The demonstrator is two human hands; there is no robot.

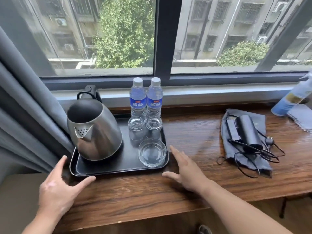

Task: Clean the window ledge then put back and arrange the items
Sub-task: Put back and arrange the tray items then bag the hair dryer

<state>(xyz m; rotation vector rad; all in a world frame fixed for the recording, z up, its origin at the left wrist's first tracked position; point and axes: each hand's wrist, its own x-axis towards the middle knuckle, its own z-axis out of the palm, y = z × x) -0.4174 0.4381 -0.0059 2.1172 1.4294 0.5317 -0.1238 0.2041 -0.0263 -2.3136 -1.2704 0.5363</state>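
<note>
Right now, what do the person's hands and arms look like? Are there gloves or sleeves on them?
No gloves: the left hand and the right hand are both bare. No ring, watch or bracelet shows on either one. The left arm and the right arm are bare too, with no sleeve in sight as far as the picture's edge.

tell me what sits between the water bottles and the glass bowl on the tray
Two clear glasses stand side by side there on the tray, seen in the head view.
</note>
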